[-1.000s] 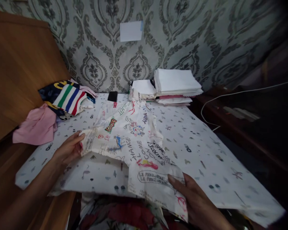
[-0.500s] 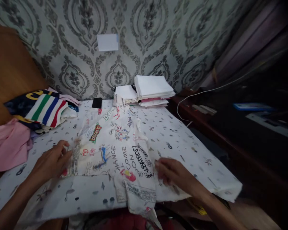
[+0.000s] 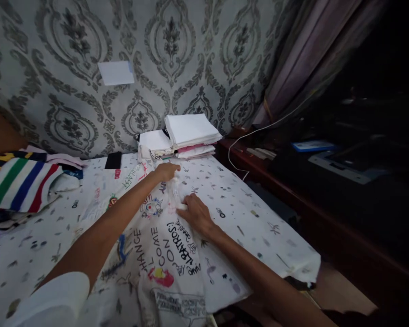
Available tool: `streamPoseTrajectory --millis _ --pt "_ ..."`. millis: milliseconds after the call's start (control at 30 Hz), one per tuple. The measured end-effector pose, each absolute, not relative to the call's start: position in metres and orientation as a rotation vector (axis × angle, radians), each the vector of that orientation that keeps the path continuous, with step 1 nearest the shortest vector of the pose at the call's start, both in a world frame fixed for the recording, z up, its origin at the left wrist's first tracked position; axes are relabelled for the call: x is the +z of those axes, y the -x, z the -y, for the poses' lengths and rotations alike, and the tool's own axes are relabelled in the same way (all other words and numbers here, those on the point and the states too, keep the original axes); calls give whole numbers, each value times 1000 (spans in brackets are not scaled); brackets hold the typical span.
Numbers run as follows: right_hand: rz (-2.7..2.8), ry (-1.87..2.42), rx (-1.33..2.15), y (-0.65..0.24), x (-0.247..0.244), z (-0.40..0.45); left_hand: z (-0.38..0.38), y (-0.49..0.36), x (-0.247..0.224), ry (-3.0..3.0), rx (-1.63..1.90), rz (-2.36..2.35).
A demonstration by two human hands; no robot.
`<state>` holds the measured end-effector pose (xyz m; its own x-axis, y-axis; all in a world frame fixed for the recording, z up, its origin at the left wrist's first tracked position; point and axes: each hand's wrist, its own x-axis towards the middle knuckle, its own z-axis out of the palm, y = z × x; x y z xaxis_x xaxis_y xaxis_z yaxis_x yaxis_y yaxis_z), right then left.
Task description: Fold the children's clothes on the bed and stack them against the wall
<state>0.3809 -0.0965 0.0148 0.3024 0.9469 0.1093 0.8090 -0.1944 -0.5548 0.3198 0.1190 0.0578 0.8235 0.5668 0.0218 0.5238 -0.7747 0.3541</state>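
Note:
A white shirt (image 3: pixel 146 247) covered in handwriting and coloured drawings lies spread over the table, its near end reaching the front edge. My left hand (image 3: pixel 168 171) stretches across it to the far right part, fingers bent down onto the cloth and closed there. Closer to me, my right hand (image 3: pixel 197 215) pinches the shirt's right edge between thumb and fingers. My left forearm covers part of the drawings.
A stack of folded white cloth (image 3: pixel 192 129) stands at the back by the wall. A black flat object (image 3: pixel 113 161) lies left of it. Striped clothing (image 3: pixel 23 184) is heaped at left. A white cable (image 3: pixel 236 141) hangs by the dark furniture at right.
Both hands have gone from the shirt's lower sides to its far right edge, my left hand crossing over the shirt. The view has turned to the right.

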Motion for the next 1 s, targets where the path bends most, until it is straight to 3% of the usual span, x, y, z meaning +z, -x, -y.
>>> streamPoseTrajectory --millis 167,300,633,867,1000 --pt "1390 1830 488 -384 17 98 -136 -320 46 -2577 45 -788" --pt "1245 1687 493 -396 29 107 -134 -319 43 -2426 198 -755" --pt "1455 2173 126 -442 19 130 -95 -322 3 -2291 605 -682" --pt "1887 1726 97 -419 21 42 -84 -244 -5 -2642 584 -610" --pt "1985 1750 99 -410 2 -19 -101 -177 -9 -2681 576 -836"
